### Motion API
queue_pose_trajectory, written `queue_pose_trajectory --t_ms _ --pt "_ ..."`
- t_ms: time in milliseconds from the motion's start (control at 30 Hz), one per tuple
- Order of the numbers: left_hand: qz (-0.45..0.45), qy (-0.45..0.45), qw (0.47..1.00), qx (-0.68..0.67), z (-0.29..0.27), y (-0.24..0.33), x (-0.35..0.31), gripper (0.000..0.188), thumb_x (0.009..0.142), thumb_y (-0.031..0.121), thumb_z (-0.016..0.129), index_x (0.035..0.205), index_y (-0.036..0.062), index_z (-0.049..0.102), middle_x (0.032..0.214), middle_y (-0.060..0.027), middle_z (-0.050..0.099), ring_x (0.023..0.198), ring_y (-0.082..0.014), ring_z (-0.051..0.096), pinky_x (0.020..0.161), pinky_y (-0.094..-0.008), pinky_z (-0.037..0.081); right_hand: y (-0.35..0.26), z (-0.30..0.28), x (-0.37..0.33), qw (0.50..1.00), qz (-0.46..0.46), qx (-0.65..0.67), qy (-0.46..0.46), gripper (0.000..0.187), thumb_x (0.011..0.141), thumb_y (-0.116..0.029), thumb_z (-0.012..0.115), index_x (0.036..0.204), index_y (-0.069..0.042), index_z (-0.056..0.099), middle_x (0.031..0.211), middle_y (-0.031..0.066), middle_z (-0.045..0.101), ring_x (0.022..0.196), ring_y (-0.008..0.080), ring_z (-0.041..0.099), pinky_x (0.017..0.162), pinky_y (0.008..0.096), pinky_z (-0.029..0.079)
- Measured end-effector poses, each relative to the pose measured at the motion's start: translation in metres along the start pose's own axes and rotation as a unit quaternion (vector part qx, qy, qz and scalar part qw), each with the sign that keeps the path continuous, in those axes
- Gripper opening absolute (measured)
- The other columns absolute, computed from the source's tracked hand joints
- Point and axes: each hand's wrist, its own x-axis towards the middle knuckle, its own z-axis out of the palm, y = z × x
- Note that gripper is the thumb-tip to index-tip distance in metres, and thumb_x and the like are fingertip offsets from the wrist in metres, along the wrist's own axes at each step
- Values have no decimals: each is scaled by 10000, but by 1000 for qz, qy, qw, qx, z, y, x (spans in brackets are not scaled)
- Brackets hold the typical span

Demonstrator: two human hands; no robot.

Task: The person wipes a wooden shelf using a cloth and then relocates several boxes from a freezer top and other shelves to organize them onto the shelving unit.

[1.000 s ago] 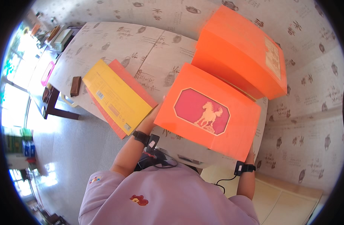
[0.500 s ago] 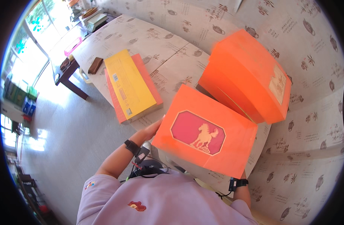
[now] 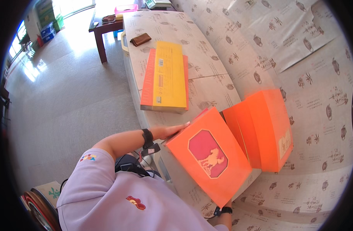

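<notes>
I'm gripping the orange box lid [image 3: 210, 161], tilted over the sofa: left hand [image 3: 169, 131] flat on its top edge, right hand [image 3: 225, 203] apparently underneath, mostly hidden. Next, fit it squarely onto the orange box [image 3: 267, 129] beyond.

The orange box [image 3: 211, 161] looks like smooth, matt cardboard. The sofa [image 3: 319, 115] has soft printed cloth. The floor [image 3: 61, 88] is shiny.

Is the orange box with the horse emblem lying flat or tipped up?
Tipped up: the orange box stands on edge, held at its left edge by the left hand.
</notes>
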Motion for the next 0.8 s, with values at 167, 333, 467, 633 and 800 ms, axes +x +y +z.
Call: queue_pose_trajectory --t_ms 167,333,467,633,800 --pt "11 8 1000 16 26 22 -66 823 900 708 337 1365 40 458 1356 -142 501 1202 -184 523 1002 -282 413 5 -5 -29 999 14 -23 18 421 962 -259 541 1286 5 487 1189 95 593 1017 199 606 806 328 535" --pt "44 -56 997 0 11 -22 -96 938 876 752 298 1456 14 298 1484 -164 337 1347 -226 366 1094 -325 300 14 27 -53 998 36 -42 31 418 961 -257 543 1282 5 490 1187 95 595 1013 198 606 804 327 535" --pt "59 -33 994 84 2 -19 -167 1224 764 868 303 1456 -31 -159 1563 -142 -159 1441 -244 -154 1161 -399 25 27 76 -70 997 41 -64 27 415 960 -255 544 1279 5 492 1184 95 596 1010 196 606 801 326 535" --pt "64 32 996 57 -37 -37 -279 1214 774 845 365 1476 -30 -101 1569 -162 -4 1451 -264 -17 1146 -392 116 57 151 -91 994 40 -99 -12 412 959 -252 546 1276 6 495 1181 94 597 1006 194 606 799 326 534" --pt "128 142 981 4 -58 -59 -404 1016 803 769 474 1429 23 184 1337 -103 355 1237 -185 344 960 -345 343 79 231 -87 983 34 -150 -97 408 958 -250 547 1272 6 498 1179 94 599 1002 193 606 796 325 534"
